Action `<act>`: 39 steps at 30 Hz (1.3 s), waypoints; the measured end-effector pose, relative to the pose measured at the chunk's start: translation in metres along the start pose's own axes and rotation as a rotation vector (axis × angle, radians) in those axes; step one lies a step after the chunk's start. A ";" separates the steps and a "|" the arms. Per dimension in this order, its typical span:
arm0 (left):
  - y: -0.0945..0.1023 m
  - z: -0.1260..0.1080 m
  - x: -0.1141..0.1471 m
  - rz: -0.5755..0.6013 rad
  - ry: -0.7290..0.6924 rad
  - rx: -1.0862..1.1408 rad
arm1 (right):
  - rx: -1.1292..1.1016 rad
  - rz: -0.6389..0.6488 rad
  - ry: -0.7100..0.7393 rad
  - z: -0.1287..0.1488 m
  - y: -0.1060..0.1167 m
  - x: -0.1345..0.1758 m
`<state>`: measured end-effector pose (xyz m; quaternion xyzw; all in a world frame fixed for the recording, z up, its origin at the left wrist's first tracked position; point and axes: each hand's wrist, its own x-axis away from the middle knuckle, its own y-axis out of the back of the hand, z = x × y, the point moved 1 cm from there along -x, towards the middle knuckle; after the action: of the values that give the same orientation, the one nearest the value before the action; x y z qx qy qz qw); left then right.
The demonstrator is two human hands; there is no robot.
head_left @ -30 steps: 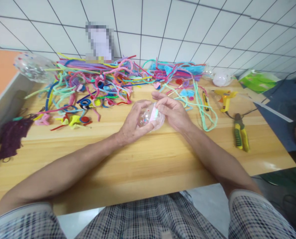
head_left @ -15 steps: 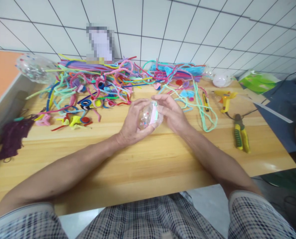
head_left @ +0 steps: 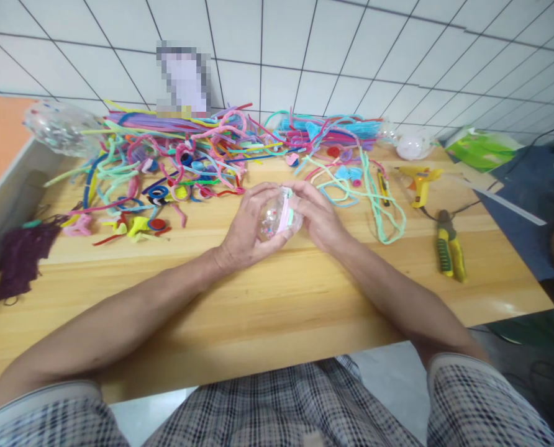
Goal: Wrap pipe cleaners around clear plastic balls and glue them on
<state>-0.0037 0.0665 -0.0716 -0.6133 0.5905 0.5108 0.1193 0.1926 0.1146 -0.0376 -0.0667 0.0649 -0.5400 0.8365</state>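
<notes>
Between my two hands, above the wooden table, is a clear round ball with small coloured specks inside and a pink and mint-green band round it. My left hand curls about its left side, thumb along the underside. From the right, my right hand closes on the ball with its fingers over the band. Part of the ball is hidden behind the fingers. Just beyond my hands lie loose pipe cleaners in many colours, some rolled into coils.
At right are a yellow glue gun, green-and-yellow pliers, a yellow cutter knife and a mint pipe-cleaner loop. Clear balloons lie at far left, by dark purple material. A tiled wall bounds the back.
My right hand's fingers have shifted slightly on the ball's band. My left hand keeps its hold. The whole view has moved a little.
</notes>
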 end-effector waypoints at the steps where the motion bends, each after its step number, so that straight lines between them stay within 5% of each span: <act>1: 0.000 0.000 0.000 0.010 0.006 0.008 | 0.018 -0.017 0.009 -0.002 0.000 0.000; 27: -0.001 0.008 0.002 0.135 0.445 0.432 | 0.096 -0.113 0.010 -0.017 -0.004 -0.002; 39: -0.001 0.003 0.000 0.044 0.308 0.254 | 0.136 -0.091 0.128 -0.010 -0.007 0.006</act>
<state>-0.0044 0.0689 -0.0735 -0.6510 0.6748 0.3349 0.0929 0.1876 0.1056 -0.0465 0.0219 0.0785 -0.5839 0.8077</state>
